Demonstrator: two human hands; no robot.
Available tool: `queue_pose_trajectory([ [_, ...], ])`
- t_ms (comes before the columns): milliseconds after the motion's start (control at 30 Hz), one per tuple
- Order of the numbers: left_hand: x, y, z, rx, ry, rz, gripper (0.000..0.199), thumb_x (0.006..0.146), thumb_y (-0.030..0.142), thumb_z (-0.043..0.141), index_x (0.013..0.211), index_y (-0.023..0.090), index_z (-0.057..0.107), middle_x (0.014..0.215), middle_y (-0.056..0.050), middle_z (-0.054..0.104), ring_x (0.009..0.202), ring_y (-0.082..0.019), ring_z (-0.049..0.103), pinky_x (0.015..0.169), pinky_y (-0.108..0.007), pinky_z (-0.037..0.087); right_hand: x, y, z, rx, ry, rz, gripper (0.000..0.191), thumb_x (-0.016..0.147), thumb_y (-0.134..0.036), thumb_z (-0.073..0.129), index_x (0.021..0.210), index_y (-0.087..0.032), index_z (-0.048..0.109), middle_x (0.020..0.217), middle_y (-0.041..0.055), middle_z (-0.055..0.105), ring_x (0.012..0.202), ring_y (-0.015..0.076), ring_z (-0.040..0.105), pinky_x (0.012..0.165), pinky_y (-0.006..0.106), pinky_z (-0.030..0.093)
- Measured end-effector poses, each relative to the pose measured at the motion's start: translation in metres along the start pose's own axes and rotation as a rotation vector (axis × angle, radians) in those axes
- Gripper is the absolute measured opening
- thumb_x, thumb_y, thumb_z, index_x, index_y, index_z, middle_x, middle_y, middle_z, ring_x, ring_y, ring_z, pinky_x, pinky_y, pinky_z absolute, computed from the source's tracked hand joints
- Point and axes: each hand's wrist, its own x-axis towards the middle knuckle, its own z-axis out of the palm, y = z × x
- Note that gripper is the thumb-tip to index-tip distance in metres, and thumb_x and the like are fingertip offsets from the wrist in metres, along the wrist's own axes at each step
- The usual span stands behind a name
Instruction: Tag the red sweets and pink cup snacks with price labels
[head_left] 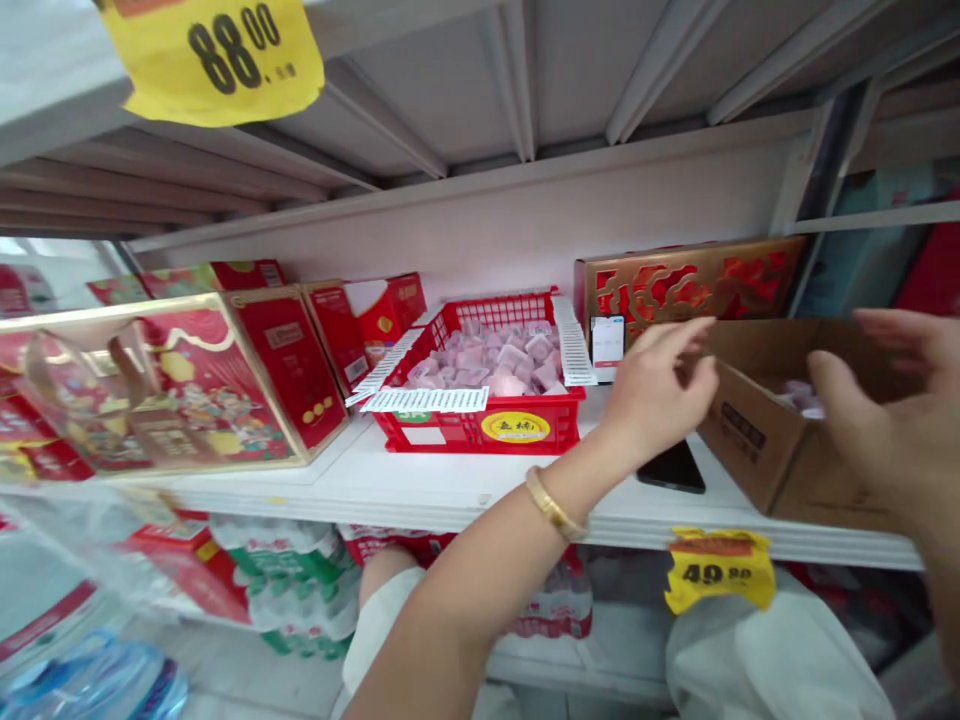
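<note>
My left hand [661, 385], with a gold bangle on its wrist, hovers over the shelf at the left side of an open cardboard box [750, 450]. Its fingers are bent but apart, with nothing seen between them. Above the box's right part is my right hand [896, 410], blurred, thumb and fingers spread. A few small pale purple packets [801, 398] show inside the box. Left of my hands, a red plastic basket [480, 428] holds many small wrapped pinkish-purple pieces [487, 360]. Strips of white labels [427, 400] hang over its rim.
A black phone [671, 468] lies on the white shelf [442, 487] below my left hand. Another device with a lit screen [607, 342] leans behind. Red gift boxes [281, 370] stand left, a gold-red box [690, 285] at the back. A metal shelf [450, 60] hangs overhead.
</note>
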Motion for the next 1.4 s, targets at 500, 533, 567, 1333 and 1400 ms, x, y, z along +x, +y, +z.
queue_pose_trajectory([
  [500, -0.146, -0.051, -0.151, 0.562, 0.073, 0.194, 0.051, 0.085, 0.003, 0.048, 0.133, 0.019, 0.047, 0.121, -0.015, 0.059, 0.117, -0.022, 0.055, 0.095, -0.039, 0.049, -0.105, -0.066, 0.13, -0.005, -0.298, -0.322, 0.057, 0.086, -0.034, 0.058, 0.138, -0.018, 0.04, 0.132, 0.0195, 0.044, 0.116, 0.0337, 0.048, 0.093, 0.05, 0.044],
  [533, -0.146, -0.046, -0.156, 0.545, 0.092, 0.19, 0.05, 0.084, 0.003, 0.049, 0.132, 0.019, 0.049, 0.119, -0.014, 0.06, 0.115, -0.022, 0.056, 0.094, -0.038, 0.05, -0.101, -0.07, 0.128, 0.0, -0.293, -0.336, 0.054, 0.086, -0.033, 0.058, 0.136, -0.018, 0.043, 0.131, 0.0192, 0.045, 0.115, 0.0333, 0.049, 0.093, 0.049, 0.045],
  [567, -0.144, -0.042, -0.161, 0.531, 0.11, 0.19, 0.049, 0.084, 0.003, 0.05, 0.13, 0.019, 0.05, 0.118, -0.014, 0.06, 0.113, -0.021, 0.057, 0.093, -0.037, 0.05, -0.096, -0.075, 0.127, 0.008, -0.285, -0.351, 0.051, 0.086, -0.033, 0.059, 0.133, -0.018, 0.045, 0.129, 0.0188, 0.046, 0.114, 0.033, 0.05, 0.093, 0.049, 0.045],
  [1333, -0.013, -0.09, -0.237, 0.403, -0.259, -0.412, 0.03, 0.072, 0.015, 0.053, 0.088, 0.018, 0.078, 0.096, -0.011, 0.076, 0.086, -0.023, 0.069, 0.08, -0.033, 0.05, 0.01, -0.144, 0.183, -0.1, -1.169, -0.256, 0.018, 0.078, -0.011, 0.058, 0.081, -0.017, 0.074, 0.083, 0.0082, 0.075, 0.078, 0.0184, 0.068, 0.065, 0.024, 0.043],
  [1400, -0.012, -0.085, -0.237, 0.357, -0.222, -0.427, 0.026, 0.072, 0.016, 0.054, 0.082, 0.018, 0.078, 0.087, -0.009, 0.076, 0.077, -0.022, 0.068, 0.072, -0.031, 0.05, 0.013, -0.143, 0.181, -0.066, -1.121, -0.25, 0.019, 0.079, -0.01, 0.055, 0.078, -0.018, 0.073, 0.079, 0.0072, 0.074, 0.075, 0.0179, 0.066, 0.065, 0.025, 0.043],
])
